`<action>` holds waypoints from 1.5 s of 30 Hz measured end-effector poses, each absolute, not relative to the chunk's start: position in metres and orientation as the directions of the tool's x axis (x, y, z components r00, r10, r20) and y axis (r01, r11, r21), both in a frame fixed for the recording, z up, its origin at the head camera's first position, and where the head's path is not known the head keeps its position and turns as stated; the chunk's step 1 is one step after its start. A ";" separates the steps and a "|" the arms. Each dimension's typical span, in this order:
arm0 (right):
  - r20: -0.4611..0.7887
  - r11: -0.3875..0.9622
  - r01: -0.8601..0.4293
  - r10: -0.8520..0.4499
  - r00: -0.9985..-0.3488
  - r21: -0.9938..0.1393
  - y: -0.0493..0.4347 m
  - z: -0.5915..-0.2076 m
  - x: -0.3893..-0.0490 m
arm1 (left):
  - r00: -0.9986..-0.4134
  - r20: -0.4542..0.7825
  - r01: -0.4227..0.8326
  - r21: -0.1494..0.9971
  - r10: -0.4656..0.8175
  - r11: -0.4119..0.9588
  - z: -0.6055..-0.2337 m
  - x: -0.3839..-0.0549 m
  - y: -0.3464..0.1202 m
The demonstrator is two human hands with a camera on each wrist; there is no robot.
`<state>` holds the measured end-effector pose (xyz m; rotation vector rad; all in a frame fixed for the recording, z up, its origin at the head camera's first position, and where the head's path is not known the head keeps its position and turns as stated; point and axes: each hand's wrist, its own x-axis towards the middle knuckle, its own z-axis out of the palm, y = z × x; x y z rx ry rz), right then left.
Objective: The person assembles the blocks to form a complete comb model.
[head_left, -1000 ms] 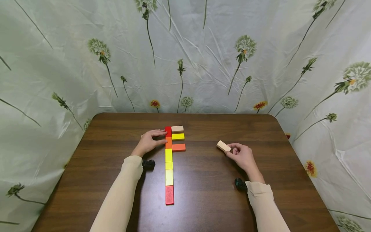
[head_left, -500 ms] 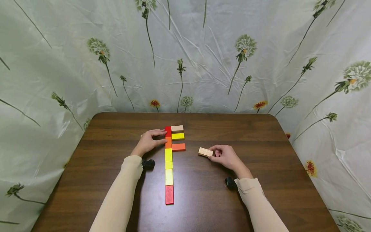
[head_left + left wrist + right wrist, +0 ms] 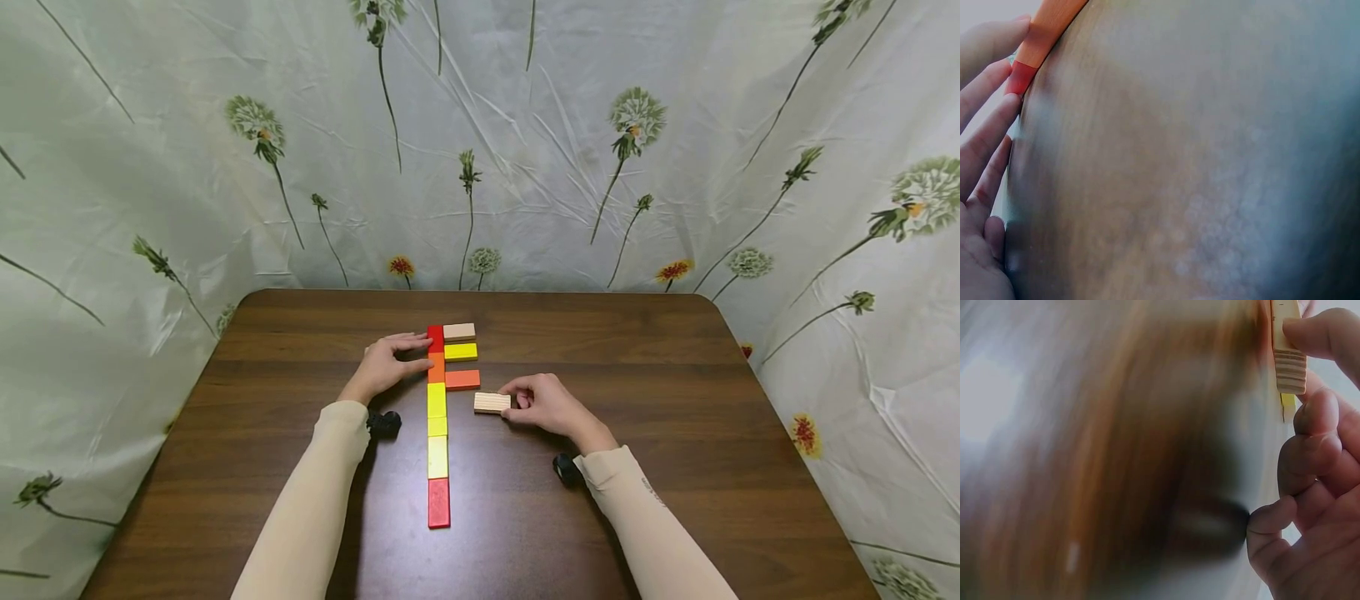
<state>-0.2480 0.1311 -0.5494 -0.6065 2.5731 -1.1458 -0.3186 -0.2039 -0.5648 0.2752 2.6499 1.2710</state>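
Note:
My right hand [image 3: 551, 406] pinches a plain wooden block [image 3: 492, 403] between thumb and fingers, right of the block column and just below an orange block [image 3: 462, 380]. In the right wrist view the thumb presses on the wooden block [image 3: 1289, 347]. Extended fingers of my left hand [image 3: 386, 365] touch the left side of the column's upper part, at a red block [image 3: 436, 335] and an orange block [image 3: 437, 367]. The left wrist view shows that orange block [image 3: 1050, 31] beside the fingertips. Further down the column are yellow blocks [image 3: 437, 401] and a red end block [image 3: 438, 503].
A yellow block [image 3: 461, 352] and a pale block [image 3: 459, 332] extend rightward from the column's top. All lie on a dark brown wooden table [image 3: 637, 342]. Behind it hangs a floral curtain [image 3: 525, 208]. Black wrist cameras [image 3: 567, 471] sit on both wrists.
My right hand has carried the wooden block leftward toward the column and turned it from slanted to nearly level. The left hand has stayed in place.

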 end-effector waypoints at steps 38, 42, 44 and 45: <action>-0.143 0.625 -0.278 -0.537 -0.832 -0.730 0.092 -0.546 -0.255 | -0.965 -0.096 0.078 0.785 0.245 0.614 -0.567 -0.319 -0.205; -0.155 0.631 -0.271 -0.535 -0.830 -0.727 0.092 -0.547 -0.256 | -0.965 -0.102 0.071 0.786 0.241 0.614 -0.566 -0.319 -0.204; -0.159 0.635 -0.270 -0.534 -0.830 -0.724 0.093 -0.547 -0.256 | -0.965 -0.104 0.067 0.789 0.239 0.611 -0.566 -0.319 -0.203; -0.159 0.635 -0.270 -0.534 -0.830 -0.724 0.093 -0.547 -0.256 | -0.966 -0.104 0.066 0.789 0.239 0.611 -0.566 -0.319 -0.203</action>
